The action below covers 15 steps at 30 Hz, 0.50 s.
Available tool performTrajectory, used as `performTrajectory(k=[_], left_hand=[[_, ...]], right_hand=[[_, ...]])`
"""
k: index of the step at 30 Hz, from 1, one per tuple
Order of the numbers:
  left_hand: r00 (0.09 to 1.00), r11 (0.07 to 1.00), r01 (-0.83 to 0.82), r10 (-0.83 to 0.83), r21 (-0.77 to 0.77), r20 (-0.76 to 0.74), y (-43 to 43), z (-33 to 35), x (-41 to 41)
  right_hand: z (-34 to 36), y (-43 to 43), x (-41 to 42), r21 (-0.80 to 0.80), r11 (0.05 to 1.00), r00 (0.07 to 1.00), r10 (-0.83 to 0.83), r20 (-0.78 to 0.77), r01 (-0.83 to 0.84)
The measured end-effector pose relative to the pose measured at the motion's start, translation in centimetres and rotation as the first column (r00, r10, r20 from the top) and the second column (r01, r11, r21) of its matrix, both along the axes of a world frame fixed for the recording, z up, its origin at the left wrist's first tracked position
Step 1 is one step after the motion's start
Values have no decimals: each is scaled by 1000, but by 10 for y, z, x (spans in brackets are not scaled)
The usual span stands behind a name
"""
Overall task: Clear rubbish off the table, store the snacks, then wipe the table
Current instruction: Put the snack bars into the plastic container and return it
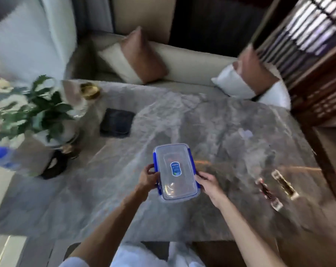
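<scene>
A clear plastic food box [175,172] with blue clips and a blue label on its lid is above the grey marble table [124,199], near its middle. My left hand [147,180] grips the box's left side and my right hand [206,183] grips its right side. Something reddish shows dimly through the lid. Two snack wrappers [268,193] [284,184] lie on the table to the right of the box. A dark folded cloth [117,122] lies at the far left of the table. The picture is blurred by motion.
A leafy plant in a white pot [38,116] on a black stand occupies the table's left edge, with a gold dish [90,90] behind it. A blue-capped bottle [3,157] shows at far left. A beige sofa with cushions [142,58] runs behind the table.
</scene>
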<state>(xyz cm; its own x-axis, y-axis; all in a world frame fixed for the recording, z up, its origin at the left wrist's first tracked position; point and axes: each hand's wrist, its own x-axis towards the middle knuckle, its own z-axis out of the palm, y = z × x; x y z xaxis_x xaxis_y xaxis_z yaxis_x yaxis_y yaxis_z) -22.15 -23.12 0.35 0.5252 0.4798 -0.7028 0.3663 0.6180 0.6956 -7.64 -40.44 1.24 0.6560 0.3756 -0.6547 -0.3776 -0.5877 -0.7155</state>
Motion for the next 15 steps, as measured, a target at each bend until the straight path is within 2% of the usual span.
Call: performTrajectory(k=[3, 6, 10, 15], left_hand=[[994, 994, 108, -108, 11, -23, -53, -5, 62], [986, 988, 153, -152, 21, -68, -104, -16, 101], [984, 990, 143, -140, 20, -114, -147, -34, 127], [982, 993, 114, -111, 16, -155, -170, -40, 127]], right_hand=[[-2, -65, 36, 5, 991, 991, -133, 26, 133], [-12, -117, 64, -12, 984, 984, -180, 12, 180], [-31, -162, 91, -27, 988, 987, -156, -43, 155], [-55, -186, 107, -71, 990, 968, -134, -210, 122]])
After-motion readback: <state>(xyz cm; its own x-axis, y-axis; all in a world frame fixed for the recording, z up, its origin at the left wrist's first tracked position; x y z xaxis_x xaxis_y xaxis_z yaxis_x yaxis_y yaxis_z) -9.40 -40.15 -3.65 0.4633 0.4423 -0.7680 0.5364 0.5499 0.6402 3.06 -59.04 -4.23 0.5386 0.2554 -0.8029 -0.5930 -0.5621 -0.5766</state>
